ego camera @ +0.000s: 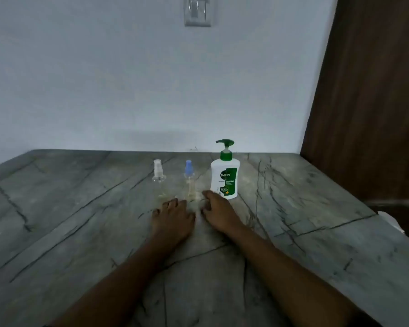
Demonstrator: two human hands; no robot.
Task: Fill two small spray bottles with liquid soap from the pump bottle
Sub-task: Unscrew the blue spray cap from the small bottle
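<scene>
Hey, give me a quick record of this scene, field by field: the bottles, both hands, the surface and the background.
surface: grey veined table
soap: pump bottle, white with green pump, upright, right end of row
sprays: clear-capped spray bottle at left, blue-capped spray bottle in middle; both upright, capped
left: left hand rests on table, holds nothing
right: right hand on table near pump bottle's base, holds nothing
background: switch plate on wall, wooden door at right

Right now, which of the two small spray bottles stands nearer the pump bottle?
The blue-capped spray bottle, in the middle of the row beside the pump bottle; the clear-capped spray bottle stands farther left.
</scene>
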